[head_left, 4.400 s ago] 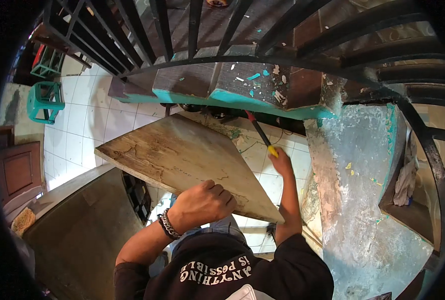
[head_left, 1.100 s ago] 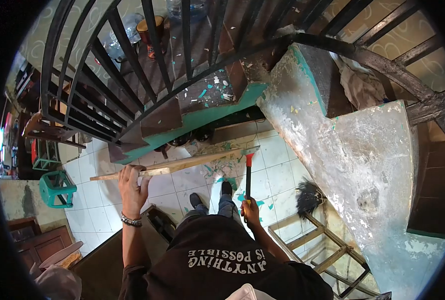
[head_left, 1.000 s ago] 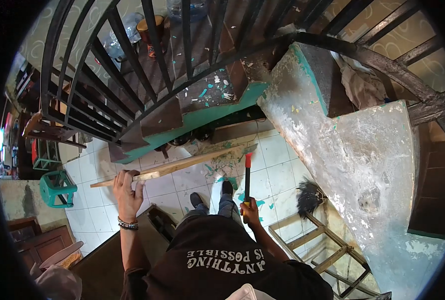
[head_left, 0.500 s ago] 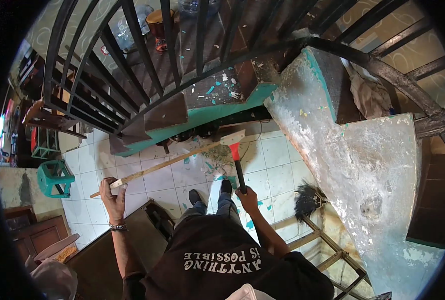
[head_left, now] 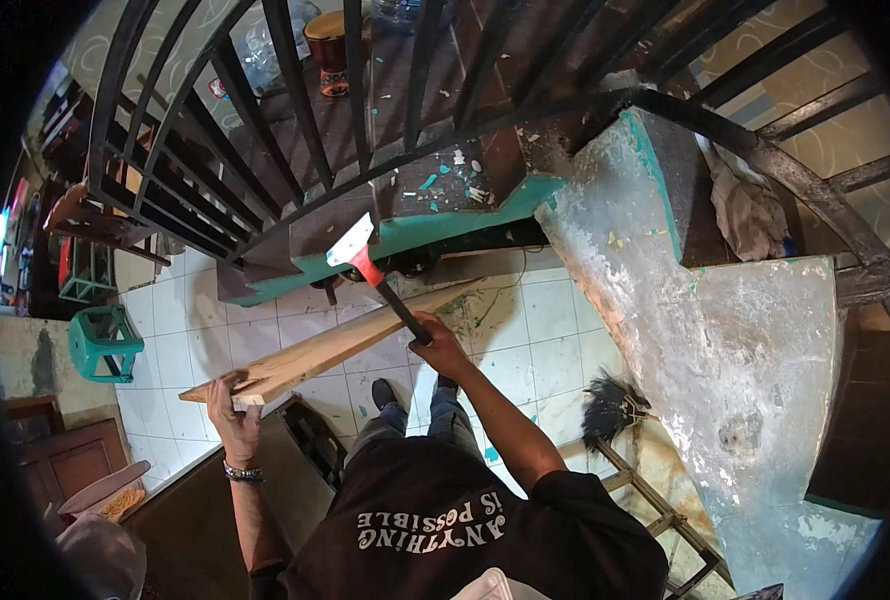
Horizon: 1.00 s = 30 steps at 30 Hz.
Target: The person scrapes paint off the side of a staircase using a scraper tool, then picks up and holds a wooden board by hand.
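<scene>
My left hand (head_left: 233, 415) is closed around the near end of a long wooden board (head_left: 340, 345), which slants up and to the right over the tiled floor. My right hand (head_left: 440, 350) grips the black handle of a long-handled scraper (head_left: 393, 305). The scraper has a red neck and a wide pale blade, raised toward the upper left near the stair edge. Its handle crosses in front of the board; whether the two touch, I cannot tell. The board's far end reaches toward the debris (head_left: 490, 300) on the floor.
A black metal railing (head_left: 410, 150) curves above dark steps with turquoise edges and paint chips. At right is a worn concrete slab (head_left: 705, 350). A green stool (head_left: 107, 343), a dark cabinet (head_left: 205, 510), a black-bristled brush (head_left: 610, 405) and a wooden ladder (head_left: 665, 515) stand around me.
The scraper has swung up and left with my right hand, its blade leaving the board's far end. The board has turned, showing its broad face. My left hand has shifted slightly down.
</scene>
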Motion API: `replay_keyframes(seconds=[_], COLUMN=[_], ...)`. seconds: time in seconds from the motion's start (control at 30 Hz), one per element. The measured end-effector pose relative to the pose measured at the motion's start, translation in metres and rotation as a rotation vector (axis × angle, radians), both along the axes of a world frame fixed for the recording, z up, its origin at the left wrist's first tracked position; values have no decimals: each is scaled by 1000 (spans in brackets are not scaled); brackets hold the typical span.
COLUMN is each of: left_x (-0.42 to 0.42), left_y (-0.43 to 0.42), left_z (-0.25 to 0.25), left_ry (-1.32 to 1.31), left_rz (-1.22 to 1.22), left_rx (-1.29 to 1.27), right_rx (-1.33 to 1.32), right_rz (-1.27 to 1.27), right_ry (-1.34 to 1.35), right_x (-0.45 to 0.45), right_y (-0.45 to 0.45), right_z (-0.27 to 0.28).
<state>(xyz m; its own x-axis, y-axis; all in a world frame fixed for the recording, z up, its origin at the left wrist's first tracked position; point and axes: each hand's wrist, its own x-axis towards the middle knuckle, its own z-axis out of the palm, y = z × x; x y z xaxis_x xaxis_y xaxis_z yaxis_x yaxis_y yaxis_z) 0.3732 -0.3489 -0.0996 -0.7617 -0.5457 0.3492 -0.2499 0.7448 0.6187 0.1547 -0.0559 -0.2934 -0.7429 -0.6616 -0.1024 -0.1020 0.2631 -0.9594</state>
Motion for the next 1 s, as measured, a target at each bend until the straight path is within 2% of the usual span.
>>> replay_keyframes(seconds=[0.07, 0.23, 0.3, 0.43, 0.53, 0.6, 0.63, 0.73, 0.8, 0.9, 1.0], left_x=[13, 5, 2, -4, -4, -6, -6, -8, -1, 12, 21], left_y=[-5, 12, 20, 26, 29, 33, 37, 45, 46, 36, 33], left_z=[-8, -4, -3, -1, -2, -1, 1, 24, 44, 71, 80], left_ry=[-143, -72, -78, -74, -61, -53, -54, -40, 4, 89, 120], left_rz=[-22, -52, -34, -26, -14, -8, 4, -11, 68, 185, 214], left_rx=[2, -45, -25, -16, -16, -23, -21, -15, 55, 81, 107], right_rx=[13, 41, -42, 21, -17, -30, -29, -33, -95, -35, -53], right_rz=[-4, -22, 30, 53, 58, 35, 32, -3, -12, 12, 47], right_ry=[26, 55, -107, -168, -82, 159, 155, 195, 180, 120, 147], right_x=[-4, -12, -16, -23, -27, -26, -26, -28, -24, -10, 2], right_y=[1, -10, -14, -10, -12, -11, -12, -12, -16, -29, -39], right_z=[1, 5, 9, 6, -1, 2, 4, 22, 47, 95, 92])
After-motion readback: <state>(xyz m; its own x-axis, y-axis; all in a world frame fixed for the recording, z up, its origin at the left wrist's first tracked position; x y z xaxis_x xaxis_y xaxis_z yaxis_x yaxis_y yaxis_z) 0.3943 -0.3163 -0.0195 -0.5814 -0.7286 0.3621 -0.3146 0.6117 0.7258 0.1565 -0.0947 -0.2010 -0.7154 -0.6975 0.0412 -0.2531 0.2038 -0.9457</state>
